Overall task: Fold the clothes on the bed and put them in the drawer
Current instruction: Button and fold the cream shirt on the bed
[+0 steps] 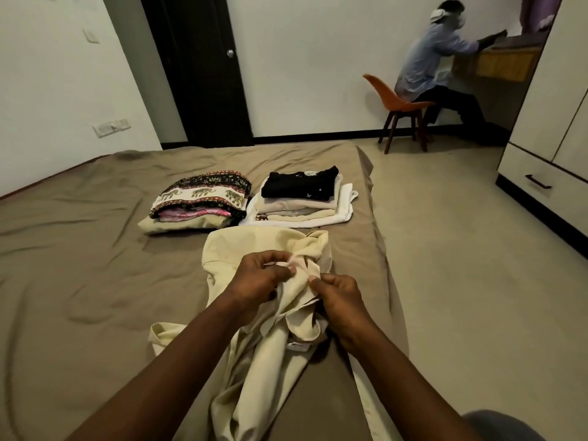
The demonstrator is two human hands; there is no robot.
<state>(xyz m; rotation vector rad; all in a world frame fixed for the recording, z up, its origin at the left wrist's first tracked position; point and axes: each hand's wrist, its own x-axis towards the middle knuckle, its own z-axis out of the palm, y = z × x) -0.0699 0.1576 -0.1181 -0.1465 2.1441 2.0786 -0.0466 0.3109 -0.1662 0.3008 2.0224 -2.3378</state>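
Head view: fingers of your left hand (264, 276) and right hand (342, 302) pinched the crumpled cream garment (273, 348) near the right edge of the bed (79, 256). Patterned stack (200, 198) and black-topped stack (302, 194) lay folded beyond. Drawer (541, 183) closed; stowing apparently not yet begun.

Ahead of me the left stack (200, 202) and right stack (302, 195) sit side by side, barring the way. To my left the bed (79, 265) lies bare; to my right open floor (461, 249) reaches the drawer (537, 183).
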